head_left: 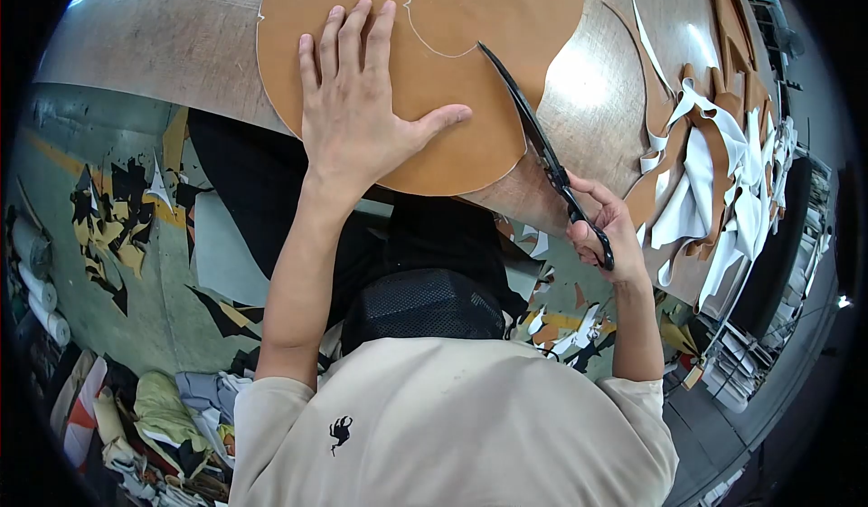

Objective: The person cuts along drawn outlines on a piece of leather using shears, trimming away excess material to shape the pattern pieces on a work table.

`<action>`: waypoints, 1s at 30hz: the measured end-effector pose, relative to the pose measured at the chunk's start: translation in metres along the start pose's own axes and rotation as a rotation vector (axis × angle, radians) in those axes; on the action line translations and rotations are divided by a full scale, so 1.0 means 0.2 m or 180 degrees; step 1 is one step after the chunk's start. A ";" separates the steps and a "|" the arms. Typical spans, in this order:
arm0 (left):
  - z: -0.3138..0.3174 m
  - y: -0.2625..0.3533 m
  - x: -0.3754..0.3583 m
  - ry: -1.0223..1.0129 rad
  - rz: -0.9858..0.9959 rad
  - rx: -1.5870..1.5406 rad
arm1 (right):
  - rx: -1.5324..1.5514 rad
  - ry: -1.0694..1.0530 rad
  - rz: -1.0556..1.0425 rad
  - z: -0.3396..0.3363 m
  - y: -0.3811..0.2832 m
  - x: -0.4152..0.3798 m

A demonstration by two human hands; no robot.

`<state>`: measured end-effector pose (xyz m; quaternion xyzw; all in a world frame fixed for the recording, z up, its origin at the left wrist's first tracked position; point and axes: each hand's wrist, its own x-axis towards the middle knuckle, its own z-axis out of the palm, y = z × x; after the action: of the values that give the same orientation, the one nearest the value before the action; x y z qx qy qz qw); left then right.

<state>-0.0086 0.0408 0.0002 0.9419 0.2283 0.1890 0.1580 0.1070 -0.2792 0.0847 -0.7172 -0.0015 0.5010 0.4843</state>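
A large tan sheet [488, 145] with rounded edges lies on the table, with a round outline drawn in white on its upper part. My left hand [354, 113] rests flat on the sheet, palm down, fingers and thumb spread. At the sheet's right side, my right hand [604, 228] is wrapped round the handles of long black scissors [533, 132]. The blades point up and to the left, over the sheet, with their tip at the lower edge of the drawn outline. The blades look closed or nearly so.
The wooden table [163, 37] has a curved front edge near my waist. Tan and white offcuts [696, 181] are heaped at its right end. Dark and yellow scraps [117, 227] litter the floor at the left, with piled cloth [167, 407] and rolls [45, 303] beyond.
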 end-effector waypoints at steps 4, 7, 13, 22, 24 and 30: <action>0.00 0.00 0.00 -0.0006 0.0018 -0.0001 | -0.0065 -0.0074 -0.0107 -0.02 0.00 0.02; 0.01 -0.01 0.00 0.0134 0.0142 0.0096 | -0.0008 -0.0168 -0.0240 -0.03 0.01 0.05; -0.02 0.01 -0.01 -0.0190 -0.0095 0.0141 | -0.0024 -0.0193 -0.0204 -0.02 0.00 0.04; -0.05 0.01 -0.01 -0.0359 -0.0138 -0.0055 | 0.0222 -0.0497 -0.0374 -0.06 0.06 0.00; -0.07 0.00 -0.01 -0.0429 -0.0066 -0.0166 | 0.0230 -0.0664 -0.0505 -0.11 0.09 -0.03; -0.19 0.00 0.05 -0.0947 -0.0045 -0.0098 | 0.0238 -0.0849 -0.0577 -0.24 0.02 -0.18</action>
<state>-0.0172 0.0530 0.0369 0.9554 0.2060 0.0496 0.2059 0.1221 -0.3324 0.1104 -0.6227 -0.1118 0.5458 0.5494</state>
